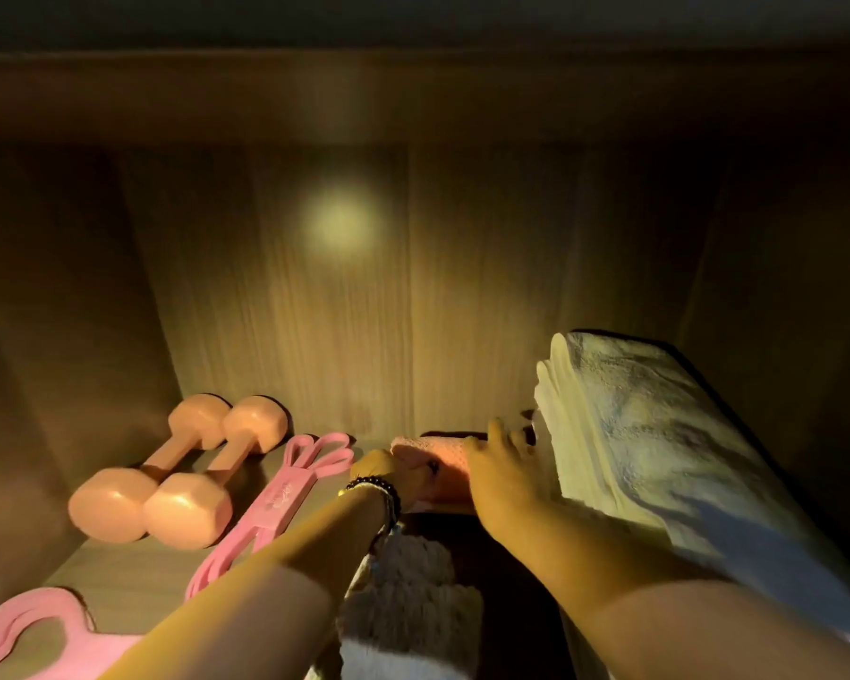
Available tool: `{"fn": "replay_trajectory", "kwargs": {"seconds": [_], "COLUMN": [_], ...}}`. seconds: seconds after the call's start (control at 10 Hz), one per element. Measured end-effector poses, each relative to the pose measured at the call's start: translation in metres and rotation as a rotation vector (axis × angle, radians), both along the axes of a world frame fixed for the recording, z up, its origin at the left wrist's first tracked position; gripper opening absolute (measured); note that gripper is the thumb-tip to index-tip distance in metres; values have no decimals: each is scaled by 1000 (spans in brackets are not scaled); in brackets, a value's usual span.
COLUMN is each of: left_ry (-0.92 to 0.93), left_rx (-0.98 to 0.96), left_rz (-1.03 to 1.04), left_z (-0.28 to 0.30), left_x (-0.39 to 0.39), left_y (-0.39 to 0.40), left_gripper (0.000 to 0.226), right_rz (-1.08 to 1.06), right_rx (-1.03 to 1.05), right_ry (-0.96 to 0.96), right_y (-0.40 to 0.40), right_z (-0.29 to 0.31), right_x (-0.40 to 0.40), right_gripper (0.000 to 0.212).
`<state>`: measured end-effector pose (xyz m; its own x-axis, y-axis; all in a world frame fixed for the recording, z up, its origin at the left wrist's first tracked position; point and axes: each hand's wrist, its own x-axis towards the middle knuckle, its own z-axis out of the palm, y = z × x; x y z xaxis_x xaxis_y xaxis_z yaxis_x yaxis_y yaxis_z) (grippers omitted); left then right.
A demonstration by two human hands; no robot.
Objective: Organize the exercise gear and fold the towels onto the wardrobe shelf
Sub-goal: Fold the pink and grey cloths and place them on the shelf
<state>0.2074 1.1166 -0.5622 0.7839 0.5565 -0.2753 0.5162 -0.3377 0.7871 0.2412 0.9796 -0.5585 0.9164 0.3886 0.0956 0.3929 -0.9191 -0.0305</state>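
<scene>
Both hands on the folded pink towel at shelf back, beside the white towel stack: left hand gripping its edge, right hand flat, fingers spread. Soft, light, floppy; support underneath, likely

A round patch of warm light glows on the wood-grain back panel, just above the middle of the frame. The panel fades into shadow toward both edges. A dark beaded bracelet circles a wrist at lower centre. Along the top, a darker board runs the full width.
</scene>
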Motion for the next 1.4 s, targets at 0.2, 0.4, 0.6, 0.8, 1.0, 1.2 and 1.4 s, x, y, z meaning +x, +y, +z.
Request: {"fn": "replay_trajectory", "kwargs": {"seconds": [0.2, 0.4, 0.6, 0.8, 1.0, 1.2, 1.4], "left_ry": [-11, -166, -6, -159, -192, -361, -588], "left_rx": [-38, 591, 521, 317, 99, 2, -105], "left_rz": [-271, -464, -763, -665, -539, -184, -20], "left_z": [-9, -18, -44, -49, -36, -29, -15], "left_x": [15, -29, -35, -35, -51, -93, -167], "left_y": [18, 49, 62, 63, 56, 47, 29], "left_gripper": [29, 21, 64, 53, 36, 32, 34], "right_rz": [184, 131, 127, 106, 58, 82, 185], "right_rx": [-105, -184, -211, -188, -100, 214, 347], "right_ry": [33, -65, -147, -135, 47, 100, 143], "right_y": [12, 27, 25, 22, 18, 4, -27], "right_z": [-25, -39, -53, -55, -28, 13, 39], "right_x": [-5, 16, 39, 36, 13, -40, -131], "right_gripper": [74, 77, 79, 86, 102, 93, 40]}}
